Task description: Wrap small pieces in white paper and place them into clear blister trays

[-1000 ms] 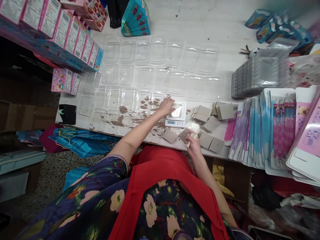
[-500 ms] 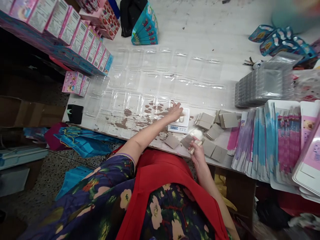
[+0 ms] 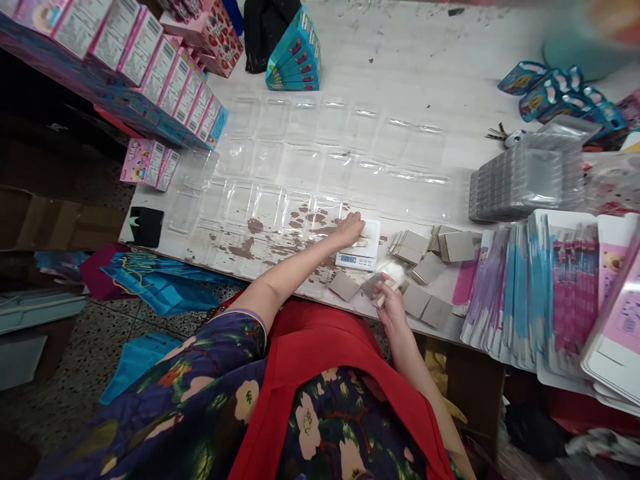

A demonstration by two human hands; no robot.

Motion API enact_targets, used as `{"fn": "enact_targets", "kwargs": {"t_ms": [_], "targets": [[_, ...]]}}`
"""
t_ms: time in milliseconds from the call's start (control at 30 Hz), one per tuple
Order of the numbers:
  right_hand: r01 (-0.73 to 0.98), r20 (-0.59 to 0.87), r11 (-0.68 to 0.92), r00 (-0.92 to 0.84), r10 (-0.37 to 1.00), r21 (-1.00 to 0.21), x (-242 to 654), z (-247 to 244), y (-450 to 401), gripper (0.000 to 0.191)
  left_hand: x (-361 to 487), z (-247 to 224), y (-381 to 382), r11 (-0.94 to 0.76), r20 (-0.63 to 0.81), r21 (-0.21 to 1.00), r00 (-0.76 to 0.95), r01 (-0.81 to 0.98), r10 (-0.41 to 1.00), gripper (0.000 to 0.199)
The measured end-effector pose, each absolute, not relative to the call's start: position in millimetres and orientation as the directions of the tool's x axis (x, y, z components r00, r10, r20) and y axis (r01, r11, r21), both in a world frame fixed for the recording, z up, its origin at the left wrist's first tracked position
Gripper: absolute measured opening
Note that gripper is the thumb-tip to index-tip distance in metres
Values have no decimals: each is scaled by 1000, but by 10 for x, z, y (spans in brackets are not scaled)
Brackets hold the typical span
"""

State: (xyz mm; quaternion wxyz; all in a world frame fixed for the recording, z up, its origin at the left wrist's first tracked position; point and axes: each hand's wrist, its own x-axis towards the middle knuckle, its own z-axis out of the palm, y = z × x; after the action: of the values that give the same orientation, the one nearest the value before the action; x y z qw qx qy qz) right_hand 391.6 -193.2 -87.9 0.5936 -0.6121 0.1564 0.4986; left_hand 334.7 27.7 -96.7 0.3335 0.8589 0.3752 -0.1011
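Note:
My left hand [image 3: 347, 229] reaches across the table edge onto a small white digital scale [image 3: 361, 259]. Its fingertips touch small pale pieces [image 3: 367, 231] on the pan; whether it grips one is unclear. Close to my body, my right hand [image 3: 391, 301] is closed on a short pale stick-like piece [image 3: 385, 293]. It hovers over grey cardboard squares [image 3: 426, 304], beside a white lump [image 3: 395, 269].
Clear plastic blister trays [image 3: 325, 160] cover the white table's middle. More grey squares [image 3: 453, 245] lie right of the scale. Stacked clear trays [image 3: 525, 177] and printed cards [image 3: 545, 287] fill the right. Pink boxes [image 3: 165, 73] line the left; teal boxes [image 3: 295, 63] stand at the back.
My left hand slid from the scale's left side onto its pan, where pale pieces now lie. The right hand stayed by the grey squares. The view shifted slightly.

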Motion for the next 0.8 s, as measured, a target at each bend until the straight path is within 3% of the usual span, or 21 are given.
{"fn": "enact_targets", "kwargs": {"t_ms": [67, 200, 267, 333, 467, 600, 700, 800], "targets": [[-807, -803, -227, 424, 419, -545, 3930, -866, -1932, 51, 3240, -920, 276, -507, -454, 560, 755, 655, 474, 16], [-882, -803, -159, 314, 507, -445, 3976, -829, -1926, 53, 2898, -768, 578, -300, -600, 654, 718, 694, 353, 10], [-906, -785, -127, 272, 557, -404, 3991, -805, -1900, 50, 2747, -719, 850, -292, -629, 585, 650, 757, 426, 10], [-919, -763, -111, 242, 600, -378, 3990, -774, -1852, 46, 2669, -727, 1089, -394, -635, 451, 598, 801, 489, 15], [-928, -725, -93, 217, 653, -361, 3936, -676, -1709, 39, 2715, -867, 1196, -588, -645, 273, 598, 762, 476, 19], [-931, -703, -72, 218, 677, -358, 3864, -599, -1559, 35, 2771, -856, 889, -633, -398, 221, 661, 742, 636, 30], [-917, -713, -56, 267, 649, -395, 3815, -607, -1468, 40, 2736, -652, 533, -548, -238, 344, 635, 762, 735, 39], [-836, -689, -54, 411, 597, -545, 3756, -636, -1405, 45, 2717, -435, 91, -330, -419, 672, 708, 663, 569, 35]]}}
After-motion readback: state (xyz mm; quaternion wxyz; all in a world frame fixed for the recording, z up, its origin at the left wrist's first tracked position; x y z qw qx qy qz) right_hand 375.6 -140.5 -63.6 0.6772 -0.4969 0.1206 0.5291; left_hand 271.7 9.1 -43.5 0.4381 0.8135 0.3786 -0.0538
